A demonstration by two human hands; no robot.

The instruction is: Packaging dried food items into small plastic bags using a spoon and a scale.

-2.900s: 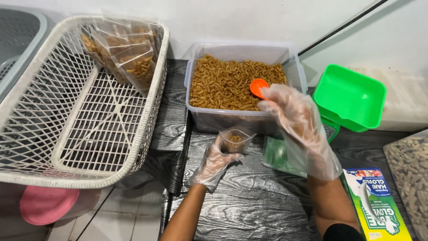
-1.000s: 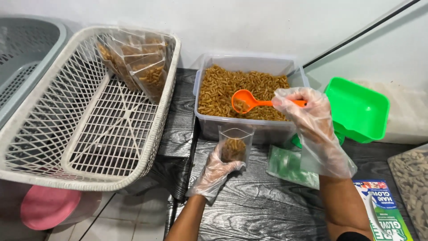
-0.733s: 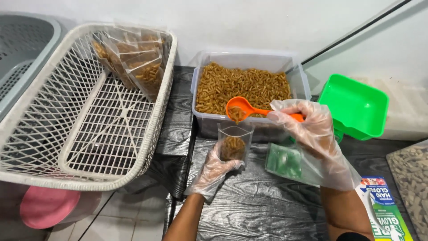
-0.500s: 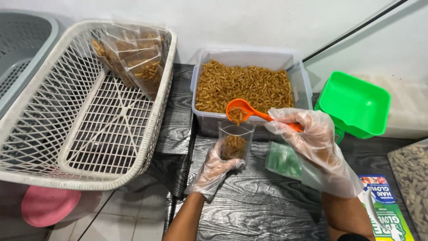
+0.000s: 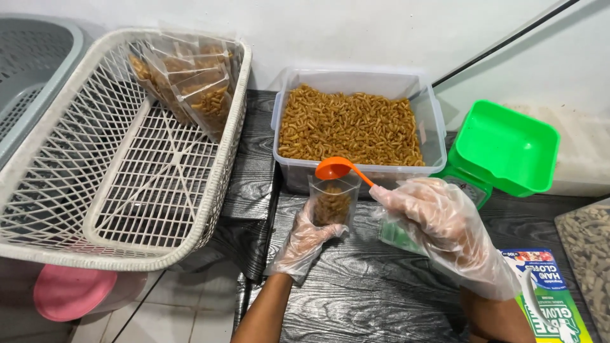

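Tipping the orange scoop over the small clear pouch at frame centre, the gloved right hand is gripping its handle. The left hand is clasping the pouch upright on the bench, just before the clear tub of snacks.

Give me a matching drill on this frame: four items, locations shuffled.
Items:
1. orange scoop
2. small clear pouch
3. filled pouches
4. green tray

Places:
A. far corner of the white basket
B. held upright in the left hand
C. right of the clear tub
D. tipped over the pouch mouth, held by the right hand

Pairs: 1-D, 2-B, 3-A, 4-C
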